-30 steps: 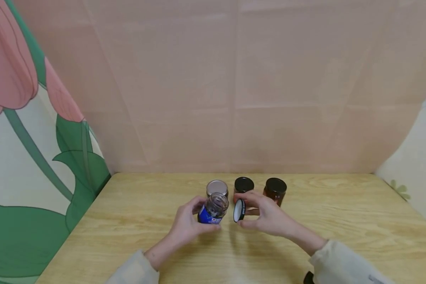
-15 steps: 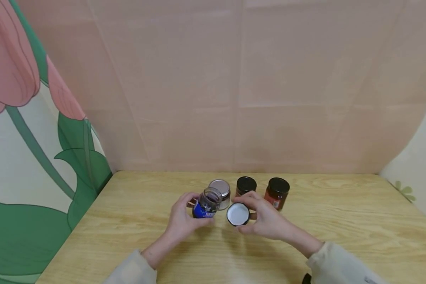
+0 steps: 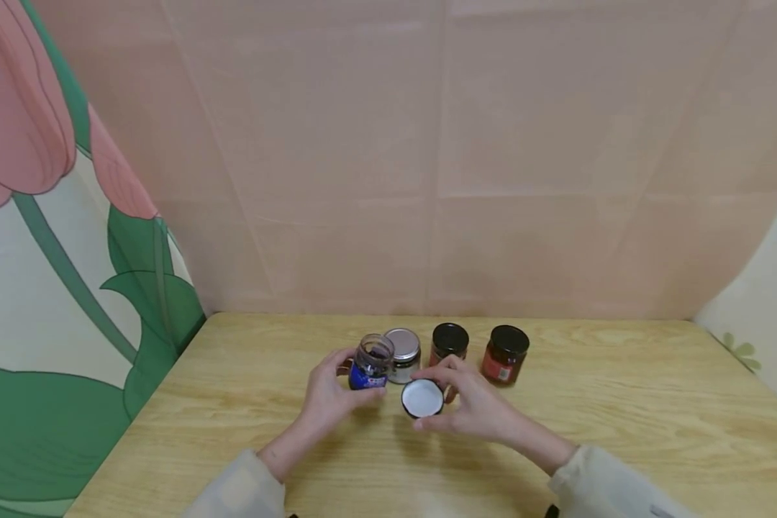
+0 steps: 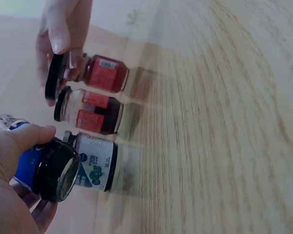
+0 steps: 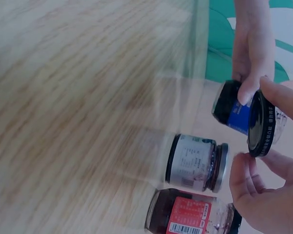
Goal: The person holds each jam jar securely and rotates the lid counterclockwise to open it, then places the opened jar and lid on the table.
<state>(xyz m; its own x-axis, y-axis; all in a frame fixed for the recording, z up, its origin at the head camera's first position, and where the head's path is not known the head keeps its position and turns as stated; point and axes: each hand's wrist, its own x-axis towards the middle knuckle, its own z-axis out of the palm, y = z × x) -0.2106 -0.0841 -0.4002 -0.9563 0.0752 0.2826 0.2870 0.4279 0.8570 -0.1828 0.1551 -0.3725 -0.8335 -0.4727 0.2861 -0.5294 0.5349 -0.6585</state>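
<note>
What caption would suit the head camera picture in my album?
A left hand holds an open blue-labelled jar, a right hand a white-lined lid, near three lidded jars.

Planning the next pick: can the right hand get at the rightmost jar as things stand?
Probably not yet: the right hand holds a black lid, so it is occupied. Otherwise, the way looks free; nothing stands between that hand and the rightmost jar.

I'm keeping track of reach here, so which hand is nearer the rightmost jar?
Right. The right hand, pinching a lid, is on the near left side of the rightmost jar; the left hand, holding the blue-labelled jar, is farther left.
</note>
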